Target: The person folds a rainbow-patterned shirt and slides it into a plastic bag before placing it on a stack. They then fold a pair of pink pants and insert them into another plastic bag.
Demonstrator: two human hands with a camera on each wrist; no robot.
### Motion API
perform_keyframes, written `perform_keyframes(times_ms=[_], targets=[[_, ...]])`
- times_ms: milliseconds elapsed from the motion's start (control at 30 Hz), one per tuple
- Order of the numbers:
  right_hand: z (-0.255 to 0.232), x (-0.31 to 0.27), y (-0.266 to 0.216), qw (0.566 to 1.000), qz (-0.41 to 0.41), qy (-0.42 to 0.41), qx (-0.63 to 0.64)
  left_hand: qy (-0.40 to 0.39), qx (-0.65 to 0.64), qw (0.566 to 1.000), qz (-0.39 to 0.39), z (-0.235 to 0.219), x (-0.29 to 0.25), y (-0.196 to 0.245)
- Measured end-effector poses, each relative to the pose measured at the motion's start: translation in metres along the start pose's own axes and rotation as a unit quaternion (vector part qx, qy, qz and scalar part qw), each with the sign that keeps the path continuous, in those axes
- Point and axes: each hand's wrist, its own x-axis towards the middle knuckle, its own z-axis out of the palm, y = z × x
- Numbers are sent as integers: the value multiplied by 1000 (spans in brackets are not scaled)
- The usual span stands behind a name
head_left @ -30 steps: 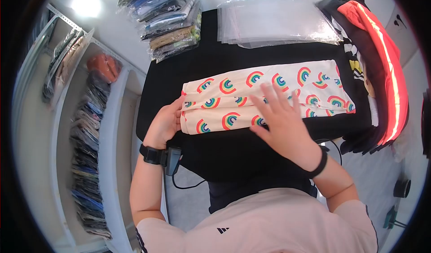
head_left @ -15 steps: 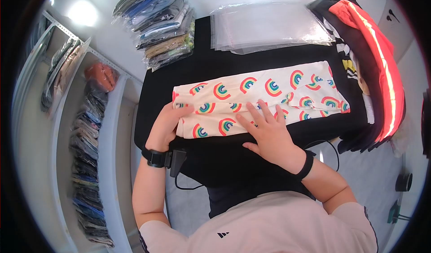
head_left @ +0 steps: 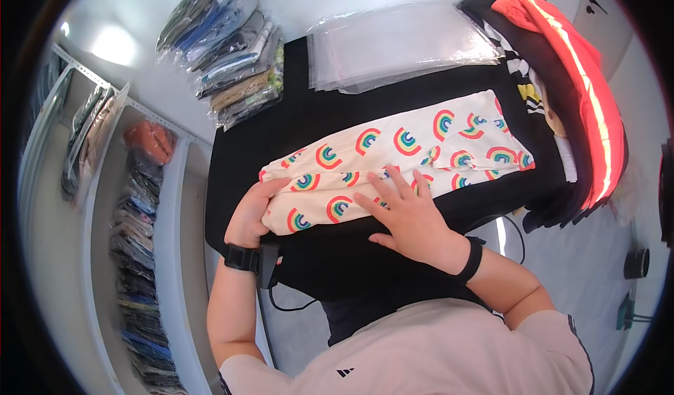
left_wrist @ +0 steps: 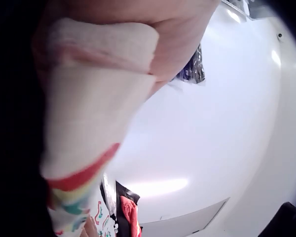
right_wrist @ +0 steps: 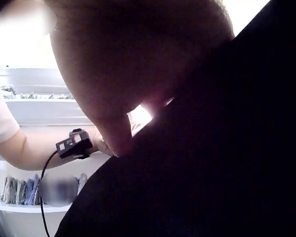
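A folded cream garment with a rainbow print (head_left: 366,141) lies lengthwise on the black table. My left hand (head_left: 250,209) grips its left end, thumb over the top and fingers beneath. In the left wrist view the cream cloth (left_wrist: 96,106) rises into that hand, its end lifted. My right hand (head_left: 414,216) rests with fingers spread on the near edge of the garment, right of its middle. In the right wrist view the right hand (right_wrist: 113,128) is dark above the black tabletop, and the garment is mostly hidden.
A stack of bagged clothes (head_left: 235,51) stands at the back left. Clear plastic bags (head_left: 400,48) lie at the back. A pile of dark and coral clothes (head_left: 562,86) hangs along the right end. Shelves (head_left: 102,255) with packed clothes stand left.
My left hand has gone from the cloth's left edge to gripping it, and that end has lifted and bunched. My right hand has come down and left along the near edge.
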Motion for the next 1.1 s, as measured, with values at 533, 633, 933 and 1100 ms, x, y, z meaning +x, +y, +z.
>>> perform_keyframes(times_ms=[533, 633, 933, 1100], targets=[[-58, -25, 64, 930, 119, 45, 344, -45, 122, 975, 178, 189, -5, 48], [-69, -46, 113, 817, 233, 113, 515, -128, 126, 977, 115, 216, 43, 45], [-64, -67, 180, 556, 333, 132, 750, -252, 159, 955, -12, 298, 107, -18], [-68, -63, 174, 586, 335, 148, 723, -149, 460, 845, 226, 241, 48, 1]])
